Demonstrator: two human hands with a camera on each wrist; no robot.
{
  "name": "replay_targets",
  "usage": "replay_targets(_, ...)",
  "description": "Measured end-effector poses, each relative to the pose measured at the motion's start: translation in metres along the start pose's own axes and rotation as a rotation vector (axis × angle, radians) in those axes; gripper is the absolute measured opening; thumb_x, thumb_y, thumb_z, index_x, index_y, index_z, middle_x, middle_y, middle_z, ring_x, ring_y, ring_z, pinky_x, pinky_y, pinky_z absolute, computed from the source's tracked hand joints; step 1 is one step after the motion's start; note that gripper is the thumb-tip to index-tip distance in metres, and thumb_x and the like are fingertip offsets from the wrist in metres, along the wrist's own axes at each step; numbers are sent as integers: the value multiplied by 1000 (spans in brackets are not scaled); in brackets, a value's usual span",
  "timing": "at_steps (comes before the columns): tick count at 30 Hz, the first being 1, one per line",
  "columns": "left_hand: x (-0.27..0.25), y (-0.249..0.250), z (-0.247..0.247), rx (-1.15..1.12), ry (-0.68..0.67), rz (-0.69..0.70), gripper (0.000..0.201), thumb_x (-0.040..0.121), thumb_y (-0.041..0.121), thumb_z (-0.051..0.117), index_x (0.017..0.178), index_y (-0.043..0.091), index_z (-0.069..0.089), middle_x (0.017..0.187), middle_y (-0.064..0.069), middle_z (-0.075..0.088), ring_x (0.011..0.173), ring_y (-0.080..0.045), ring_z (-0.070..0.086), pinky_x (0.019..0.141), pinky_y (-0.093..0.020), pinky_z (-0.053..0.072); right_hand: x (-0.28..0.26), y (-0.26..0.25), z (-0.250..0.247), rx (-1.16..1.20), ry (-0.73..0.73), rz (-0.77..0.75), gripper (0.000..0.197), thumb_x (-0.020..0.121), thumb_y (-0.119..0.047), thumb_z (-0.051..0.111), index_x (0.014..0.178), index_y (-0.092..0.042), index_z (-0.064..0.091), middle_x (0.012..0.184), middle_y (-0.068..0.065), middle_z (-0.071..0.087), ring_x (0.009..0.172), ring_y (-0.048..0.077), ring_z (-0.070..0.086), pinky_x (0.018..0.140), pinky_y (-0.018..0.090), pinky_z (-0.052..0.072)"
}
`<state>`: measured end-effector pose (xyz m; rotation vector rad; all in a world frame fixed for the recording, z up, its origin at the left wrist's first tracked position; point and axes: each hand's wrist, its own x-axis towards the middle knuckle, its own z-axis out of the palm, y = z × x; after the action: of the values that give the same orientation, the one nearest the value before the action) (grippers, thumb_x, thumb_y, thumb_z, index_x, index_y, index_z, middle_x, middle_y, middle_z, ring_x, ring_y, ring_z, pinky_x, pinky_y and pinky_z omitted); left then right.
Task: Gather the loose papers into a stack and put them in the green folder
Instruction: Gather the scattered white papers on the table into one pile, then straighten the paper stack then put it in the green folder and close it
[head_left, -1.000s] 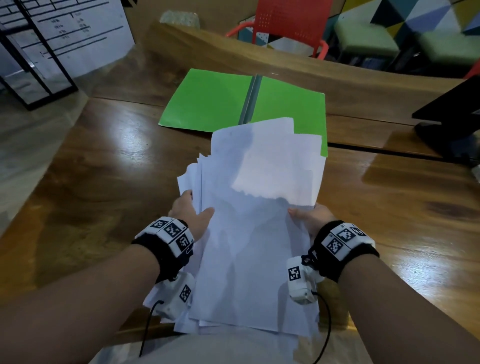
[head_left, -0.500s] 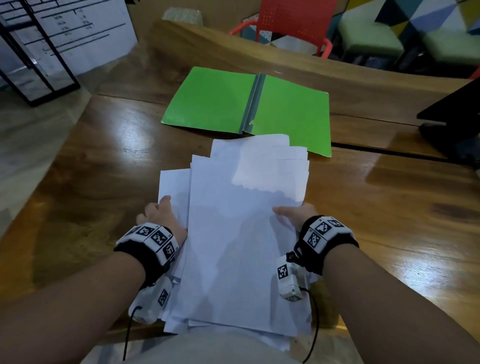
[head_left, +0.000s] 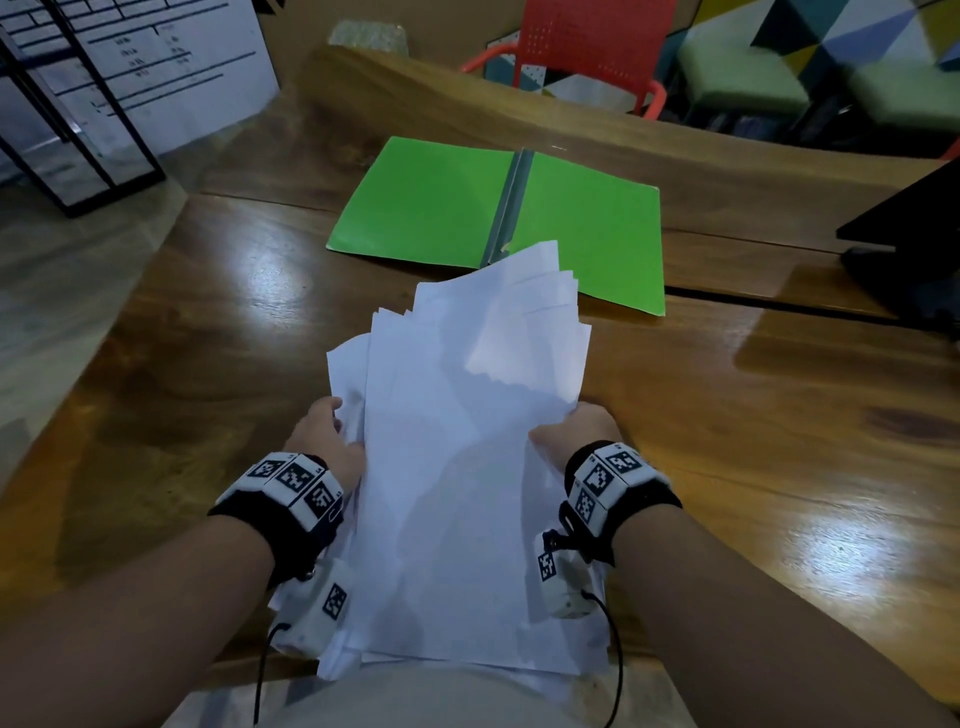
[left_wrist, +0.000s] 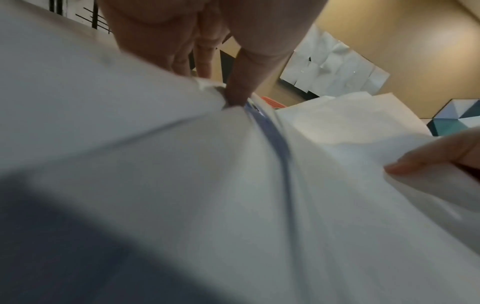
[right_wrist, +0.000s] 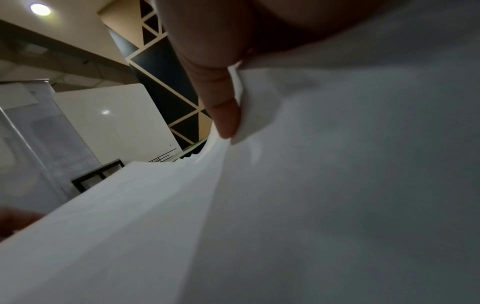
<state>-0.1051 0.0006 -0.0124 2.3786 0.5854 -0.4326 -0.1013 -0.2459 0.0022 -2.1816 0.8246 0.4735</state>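
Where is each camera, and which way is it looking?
Head view: sits on the person's head, looks forward and down at the brown wooden table, the open green folder and the stack of white paper sheets; both forearms, the left hand and the right hand show.
Left wrist view: looks along the left hand's fingers under the sheets; a right fingertip shows at the edge.
Right wrist view: looks along one of the right hand's fingers on the sheets' edge.
All three share the white sheets.

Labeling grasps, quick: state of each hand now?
Left hand: grips the paper stack by its left edge.
Right hand: grips its right edge.
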Motion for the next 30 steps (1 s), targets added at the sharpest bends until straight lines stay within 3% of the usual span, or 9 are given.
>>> replay_targets(8, -2, 6, -2, 58, -49, 25, 56, 80, 24, 60, 132, 17, 41, 133, -12, 52, 116, -31, 53, 97, -38, 43, -1, 8, -6, 128, -173, 86, 65, 71, -18, 75, 128, 1, 49, 122, 11, 61, 106, 32, 60, 93, 38, 50)
replay_targets(12, -1, 7, -8, -41, 10, 14, 68, 74, 27, 70, 133, 12, 39, 130, -12, 52, 115, -32, 53, 95, -38, 44, -4, 14, -25, 268, -126, -11, 37, 70, -6, 73, 100, 5, 57, 92, 12, 64, 92, 27, 62, 88, 41, 54)
replay_targets(15, 3, 6, -18, -276, 53, 5, 89, 55, 46, 81, 128, 9, 45, 123, -10, 59, 108, -31, 58, 93, -39, 48, -12, 23, -53, 553, -134, -102, 18, 68, 10, 73, 81, 0, 65, 66, 7, 72, 69, 25, 66, 74, 39, 57)
replay_targets(18, 1, 8, -23, -764, -196, 55, 124, 17, 59, 86, 123, 6, 50, 112, -10, 68, 90, -23, 66, 78, -32, 54, -23, 28, -84, 571, -101, -176, 19, 75, 10, 68, 76, -10, 66, 60, -2, 72, 69, 24, 67, 81, 39, 53)
replay_targets(20, -8, 17, -21, -968, -475, 95, 118, 0, 60, 84, 106, 8, 66, 94, -5, 73, 81, -17, 70, 70, -26, 55, -31, 25, -95, 591, -59, -206, 17, 75, 7, 69, 76, -9, 67, 73, 7, 73, 83, 33, 67, 90, 45, 52)
replay_targets(22, -14, 32, -24, -1020, -737, 178, 96, 7, 54, 88, 94, 15, 75, 87, -5, 76, 76, -17, 72, 64, -27, 58, -35, 16, -101, 603, -8, -213, 12, 76, 3, 70, 76, -7, 65, 70, 7, 71, 77, 27, 70, 79, 34, 57)
replay_targets(25, -21, 63, -41, -807, -920, 359, 76, 29, 50, 89, 99, 24, 73, 100, 3, 74, 94, -11, 70, 83, -25, 56, -49, -2, -115, 630, 108, -322, 14, 78, -1, 70, 90, -6, 64, 67, 0, 64, 66, 17, 60, 61, 22, 47)
replay_targets(27, -27, 83, -51, -749, -771, 458, 47, 41, 38, 89, 84, 26, 78, 93, 8, 76, 89, -6, 70, 86, -24, 54, -58, -13, -124, 664, 169, -426, 20, 78, -2, 70, 95, -10, 64, 75, -4, 64, 70, 11, 59, 62, 20, 44)
replay_targets(30, -42, 107, -64, -859, -326, 552, 22, 58, 4, 80, 69, 20, 69, 68, 8, 73, 61, -7, 68, 60, -18, 58, -72, -22, -132, 691, 255, -537, 19, 78, -6, 71, 96, -6, 65, 78, -3, 65, 72, 9, 61, 65, 21, 47)
